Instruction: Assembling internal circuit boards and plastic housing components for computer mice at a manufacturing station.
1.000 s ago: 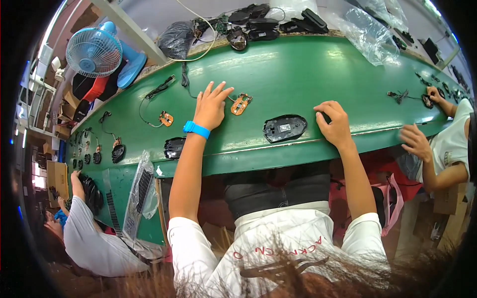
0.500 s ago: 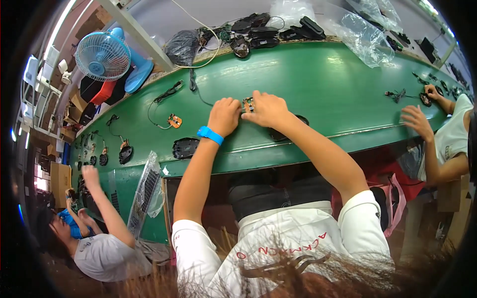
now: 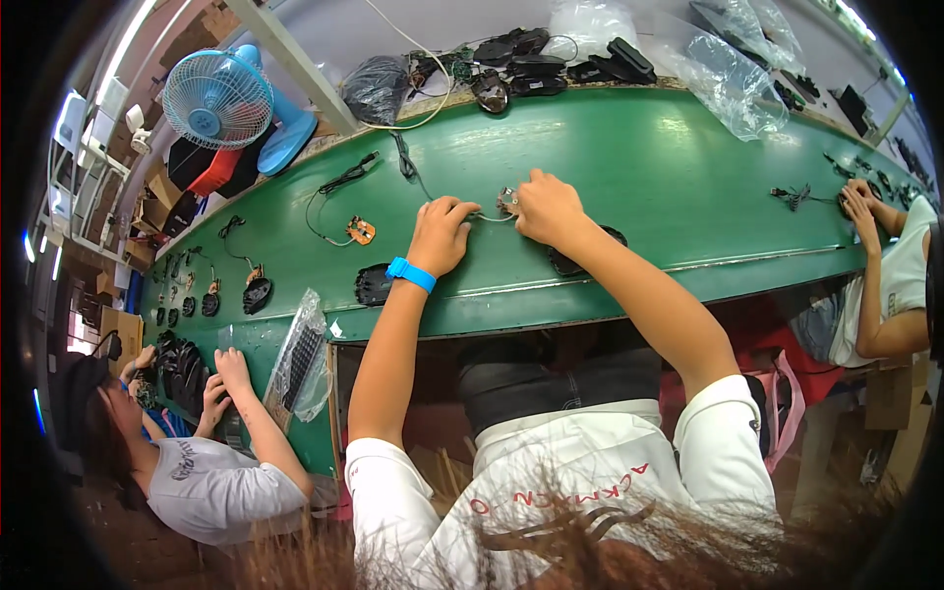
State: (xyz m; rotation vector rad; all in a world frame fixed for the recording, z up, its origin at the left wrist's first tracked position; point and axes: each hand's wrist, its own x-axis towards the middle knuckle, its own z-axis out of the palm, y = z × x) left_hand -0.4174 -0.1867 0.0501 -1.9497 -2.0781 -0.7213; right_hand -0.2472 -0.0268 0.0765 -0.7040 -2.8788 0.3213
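Note:
My right hand (image 3: 549, 208) pinches a small circuit board (image 3: 506, 201) by its right side, just above the green bench. From the board a thin cable (image 3: 495, 218) runs left into the fingers of my left hand (image 3: 442, 234), which are closed around it. Beyond that hand the cable leads up to a dark tied bundle (image 3: 404, 157). One black mouse shell (image 3: 373, 285) lies beside my left wrist, which wears a blue band. Another black shell (image 3: 565, 262) is partly hidden under my right forearm.
To the left lie an orange circuit board (image 3: 361, 231) with its cable and several black mouse shells. A bagged keyboard (image 3: 295, 364) rests near the bench edge. A blue fan (image 3: 218, 103) stands at the back left. Co-workers sit on both sides; plastic bags (image 3: 733, 93) lie behind.
The board has moved slightly right with my right hand, away from my left hand, and cable now shows between them. The left co-worker's raised arm has come down; the right co-worker's hands have come together.

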